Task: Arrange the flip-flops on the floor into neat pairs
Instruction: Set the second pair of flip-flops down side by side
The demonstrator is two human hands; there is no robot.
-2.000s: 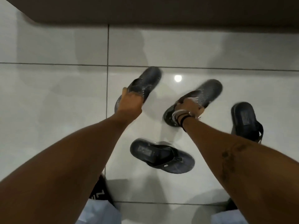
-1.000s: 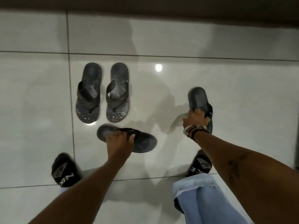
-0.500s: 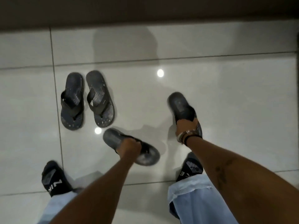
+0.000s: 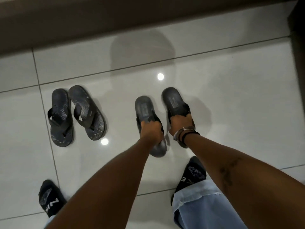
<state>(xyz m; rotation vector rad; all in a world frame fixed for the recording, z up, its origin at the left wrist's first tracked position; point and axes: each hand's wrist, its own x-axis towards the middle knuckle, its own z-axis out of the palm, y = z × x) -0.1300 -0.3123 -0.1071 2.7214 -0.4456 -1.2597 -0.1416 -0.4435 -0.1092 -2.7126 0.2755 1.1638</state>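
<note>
Two patterned dark flip-flops lie side by side at the left, the left one (image 4: 60, 116) touching the right one (image 4: 88, 111) near their heels. In the middle, my left hand (image 4: 151, 129) grips the strap of a plain black flip-flop (image 4: 144, 109). Right beside it, my right hand (image 4: 180, 123), with bracelets at the wrist, holds the strap of a second plain black flip-flop (image 4: 173, 100). Both of these point away from me, roughly parallel and a small gap apart. Their toe ends are partly hidden by my hands and arms.
The floor is glossy white tile (image 4: 231, 100) with grout lines and lamp reflections. A dark wall base (image 4: 115, 17) runs along the top, and a dark vertical edge (image 4: 298, 55) stands at the right. My feet in black socks (image 4: 49, 199) (image 4: 193, 177) stand near the bottom.
My left hand has swung its black flip-flop from lying crosswise to pointing away, next to the one in my right hand. The patterned pair has stayed in place.
</note>
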